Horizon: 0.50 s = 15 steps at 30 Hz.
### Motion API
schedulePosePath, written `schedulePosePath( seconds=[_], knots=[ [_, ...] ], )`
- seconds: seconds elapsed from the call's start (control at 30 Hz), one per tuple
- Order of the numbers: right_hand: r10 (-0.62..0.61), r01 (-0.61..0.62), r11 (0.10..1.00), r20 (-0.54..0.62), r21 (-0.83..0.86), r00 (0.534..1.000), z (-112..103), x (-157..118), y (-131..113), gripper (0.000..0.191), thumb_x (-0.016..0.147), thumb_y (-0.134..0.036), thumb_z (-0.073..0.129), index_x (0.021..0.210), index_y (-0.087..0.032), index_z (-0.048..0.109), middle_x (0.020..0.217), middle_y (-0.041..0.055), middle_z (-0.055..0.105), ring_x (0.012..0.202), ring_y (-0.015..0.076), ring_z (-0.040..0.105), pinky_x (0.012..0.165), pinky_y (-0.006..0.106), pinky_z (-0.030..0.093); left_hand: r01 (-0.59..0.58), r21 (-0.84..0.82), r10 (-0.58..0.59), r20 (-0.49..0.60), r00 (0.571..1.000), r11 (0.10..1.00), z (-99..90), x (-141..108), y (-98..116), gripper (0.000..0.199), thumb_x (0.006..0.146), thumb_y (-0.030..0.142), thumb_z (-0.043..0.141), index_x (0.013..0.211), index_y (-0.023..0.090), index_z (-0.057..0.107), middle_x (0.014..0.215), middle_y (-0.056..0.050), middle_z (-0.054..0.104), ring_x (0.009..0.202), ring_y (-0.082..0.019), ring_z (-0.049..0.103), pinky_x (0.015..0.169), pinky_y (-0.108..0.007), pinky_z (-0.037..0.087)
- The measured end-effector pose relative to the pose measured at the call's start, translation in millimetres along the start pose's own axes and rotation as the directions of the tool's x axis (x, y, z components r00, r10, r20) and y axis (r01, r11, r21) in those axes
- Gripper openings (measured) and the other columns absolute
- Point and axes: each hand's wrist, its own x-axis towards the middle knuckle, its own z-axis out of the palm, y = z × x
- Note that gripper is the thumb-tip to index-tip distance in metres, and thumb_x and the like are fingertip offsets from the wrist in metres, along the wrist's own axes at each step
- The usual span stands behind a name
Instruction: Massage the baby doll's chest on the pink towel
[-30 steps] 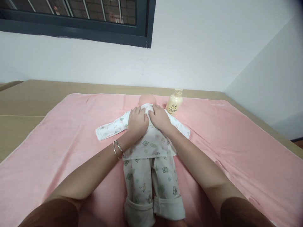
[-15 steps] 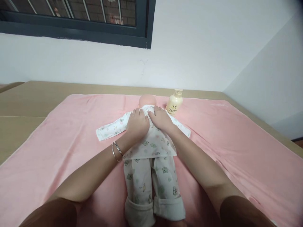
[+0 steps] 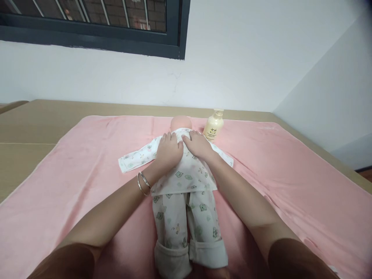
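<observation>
Single view, worn on my head, looking forward and down between my forearms. Trouser cuffs (image 3: 207, 254) lie close below lens, at bottom edge; my left hand (image 3: 170, 150) and right hand (image 3: 198, 144) come farther out, near mid-frame. Faces across pink blanket (image 3: 101, 170) toward white wall (image 3: 232, 62) (wide take, this: catches dark window frame (image 3: 173, 38) at upper left too).

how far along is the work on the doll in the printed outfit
Looks done: the doll lies on the pink blanket, dressed in printed top and trousers. In hand: left hand and right hand rest on the upper top, so probably unfinished. Remaining: can't tell; neither hand touches the pump bottle.
</observation>
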Motion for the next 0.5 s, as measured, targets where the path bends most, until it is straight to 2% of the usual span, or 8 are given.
schedulePosePath(
  seconds=[0.1,0.2,0.3,0.37,0.5],
  knots=[
    [0.016,-0.016,0.999,-0.012,-0.044,1.0,-0.5,-6.5,-6.2,0.053,0.102,-0.038,0.028,0.128,-0.003,0.056,0.138,0.0233,0.056,0.13,0.0326,0.049,0.11,0.044,0.034,-0.028,-0.021,0.028,-0.002,1.0,0.999,-1.0,-0.9,0.1,0.045,0.093,0.024,0.036,0.128,0.003,0.053,0.141,-0.025,0.053,0.138,-0.034,0.043,0.115,-0.05,0.032],
    [-0.046,0.045,0.991,-0.008,-0.126,0.999,-6.9,-26.2,-20.7,0.049,0.101,-0.032,0.029,0.126,0.0,0.057,0.13,0.0249,0.06,0.125,0.0352,0.052,0.107,0.045,0.036,0.019,-0.104,-0.013,0.053,0.999,0.994,-3.2,12.2,-11.6,0.036,0.091,0.024,0.035,0.11,0.008,0.062,0.123,-0.021,0.064,0.119,-0.032,0.057,0.105,-0.046,0.043],
    [-0.118,0.117,0.981,0.006,-0.156,0.993,-10.6,-35.3,-26.7,0.045,0.099,-0.027,0.033,0.124,0.001,0.059,0.13,0.0254,0.06,0.126,0.0347,0.052,0.108,0.043,0.037,0.045,-0.162,-0.035,0.064,0.997,0.986,-2.9,23.2,-21.1,0.033,0.092,0.025,0.033,0.101,0.013,0.063,0.113,-0.017,0.069,0.107,-0.028,0.061,0.098,-0.041,0.047],
    [-0.118,0.117,0.987,0.005,-0.111,0.993,-9.0,-29.6,-22.7,0.046,0.1,-0.027,0.029,0.124,0.0,0.059,0.133,0.0246,0.059,0.128,0.0326,0.051,0.109,0.041,0.036,0.037,-0.151,-0.031,0.037,0.999,0.988,-0.5,24.3,-21.9,0.034,0.093,0.027,0.033,0.101,0.013,0.063,0.112,-0.017,0.069,0.107,-0.028,0.061,0.097,-0.041,0.047],
    [-0.005,0.005,1.0,-0.023,-0.006,1.0,-0.4,-7.1,-6.9,0.054,0.101,-0.037,0.028,0.128,-0.001,0.056,0.14,0.0244,0.054,0.134,0.033,0.047,0.112,0.042,0.034,0.034,-0.116,-0.033,0.006,0.999,0.993,5.1,19.4,-17.8,0.037,0.096,0.03,0.033,0.112,0.011,0.061,0.119,-0.018,0.067,0.115,-0.029,0.058,0.103,-0.044,0.043]
  ],
)
